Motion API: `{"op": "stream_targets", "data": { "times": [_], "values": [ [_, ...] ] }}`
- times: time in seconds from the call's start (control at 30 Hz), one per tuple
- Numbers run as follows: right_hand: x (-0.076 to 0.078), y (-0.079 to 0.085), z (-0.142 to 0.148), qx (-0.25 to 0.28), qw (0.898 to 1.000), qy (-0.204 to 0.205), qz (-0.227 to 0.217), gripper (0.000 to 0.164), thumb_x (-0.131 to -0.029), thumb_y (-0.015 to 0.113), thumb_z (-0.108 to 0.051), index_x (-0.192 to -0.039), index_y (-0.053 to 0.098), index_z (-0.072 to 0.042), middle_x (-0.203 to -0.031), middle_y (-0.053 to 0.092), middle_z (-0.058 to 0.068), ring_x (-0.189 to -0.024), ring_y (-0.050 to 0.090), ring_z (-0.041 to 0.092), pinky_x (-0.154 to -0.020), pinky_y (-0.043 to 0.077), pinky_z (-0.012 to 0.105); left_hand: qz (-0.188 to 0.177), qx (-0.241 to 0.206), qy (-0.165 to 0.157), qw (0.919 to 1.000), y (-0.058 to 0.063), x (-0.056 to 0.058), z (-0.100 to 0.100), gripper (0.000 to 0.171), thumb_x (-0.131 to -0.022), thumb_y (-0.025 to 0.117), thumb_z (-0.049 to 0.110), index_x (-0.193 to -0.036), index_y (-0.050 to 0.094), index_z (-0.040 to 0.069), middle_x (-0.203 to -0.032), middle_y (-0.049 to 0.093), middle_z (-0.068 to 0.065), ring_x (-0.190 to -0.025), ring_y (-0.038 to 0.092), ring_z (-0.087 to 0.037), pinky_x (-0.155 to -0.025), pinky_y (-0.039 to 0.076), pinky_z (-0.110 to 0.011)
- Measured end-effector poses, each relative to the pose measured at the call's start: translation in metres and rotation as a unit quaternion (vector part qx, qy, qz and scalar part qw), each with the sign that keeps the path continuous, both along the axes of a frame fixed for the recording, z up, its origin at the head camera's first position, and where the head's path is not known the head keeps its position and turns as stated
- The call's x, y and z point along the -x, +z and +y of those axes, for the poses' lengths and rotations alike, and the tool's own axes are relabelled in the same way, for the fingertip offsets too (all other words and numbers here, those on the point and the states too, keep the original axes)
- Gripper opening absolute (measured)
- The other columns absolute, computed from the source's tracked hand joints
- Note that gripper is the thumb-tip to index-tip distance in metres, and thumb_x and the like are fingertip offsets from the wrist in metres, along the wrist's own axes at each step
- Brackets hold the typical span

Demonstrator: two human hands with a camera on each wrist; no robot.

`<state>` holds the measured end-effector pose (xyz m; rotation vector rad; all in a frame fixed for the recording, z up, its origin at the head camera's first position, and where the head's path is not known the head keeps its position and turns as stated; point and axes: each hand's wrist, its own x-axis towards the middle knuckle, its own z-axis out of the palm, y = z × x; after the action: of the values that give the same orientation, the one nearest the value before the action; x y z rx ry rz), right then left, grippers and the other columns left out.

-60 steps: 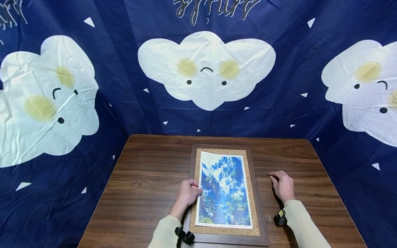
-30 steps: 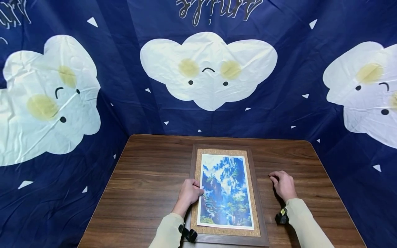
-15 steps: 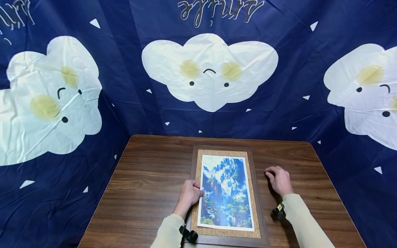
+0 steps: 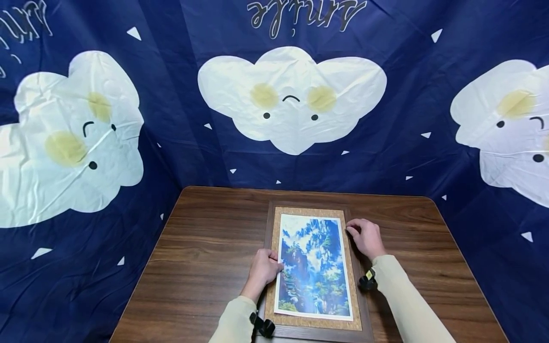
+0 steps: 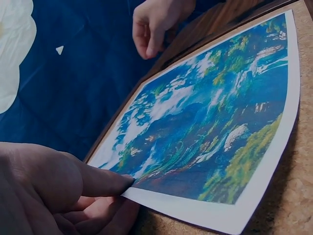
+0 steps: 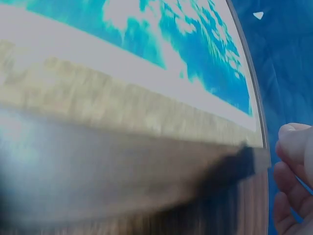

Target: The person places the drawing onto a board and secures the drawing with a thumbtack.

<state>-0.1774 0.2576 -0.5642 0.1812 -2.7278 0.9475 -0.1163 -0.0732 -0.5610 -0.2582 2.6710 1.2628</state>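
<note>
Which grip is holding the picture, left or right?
The left grip: it pinches the picture by one long edge, whereas the right grip does not touch the picture.

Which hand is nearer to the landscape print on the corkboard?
Left. The left hand pinches the landscape print's left edge; the right hand is beyond its upper right edge, apart from it.

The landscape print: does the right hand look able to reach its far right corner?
Likely yes: the right hand is close beside that corner of the landscape print, with nothing visible between them; the left hand pinches the opposite edge, out of the way.
</note>
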Motion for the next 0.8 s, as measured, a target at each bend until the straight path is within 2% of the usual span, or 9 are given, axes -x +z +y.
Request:
{"op": "stream_targets", "data": {
  "times": [0.27,0.5,0.8],
  "values": [
    [0.011,-0.002,-0.024,0.017,0.999,0.012,-0.032,0.01,-0.099,0.073,-0.008,-0.106,0.079,-0.005,-0.102,0.078,0.011,-0.091,0.071,0.029,-0.084,0.058,0.051,-0.002,-0.001,-0.004,1.0,-0.001,0.001,-0.001,0.022,-0.08,0.088,0.007,-0.078,0.067,0.009,-0.068,0.065,0.003,-0.065,0.058,-0.013,-0.064,0.049,-0.032],
    [0.017,0.0,-0.037,0.03,0.997,0.027,-0.06,0.011,-0.1,0.072,-0.012,-0.107,0.079,-0.007,-0.1,0.077,0.007,-0.09,0.071,0.025,-0.084,0.058,0.049,0.016,0.013,-0.003,0.9998,-0.001,0.002,0.0,0.023,-0.078,0.09,0.007,-0.075,0.068,0.009,-0.066,0.065,0.004,-0.065,0.058,-0.012,-0.066,0.051,-0.035],
    [0.027,-0.004,-0.049,0.037,0.996,0.036,-0.073,0.01,-0.101,0.072,-0.012,-0.104,0.079,-0.008,-0.093,0.076,0.003,-0.083,0.068,0.02,-0.08,0.057,0.045,-0.001,0.013,0.005,0.9999,-0.002,0.003,0.001,0.023,-0.078,0.091,0.008,-0.076,0.068,0.01,-0.067,0.064,0.003,-0.066,0.058,-0.014,-0.066,0.051,-0.034]
  ]
}}
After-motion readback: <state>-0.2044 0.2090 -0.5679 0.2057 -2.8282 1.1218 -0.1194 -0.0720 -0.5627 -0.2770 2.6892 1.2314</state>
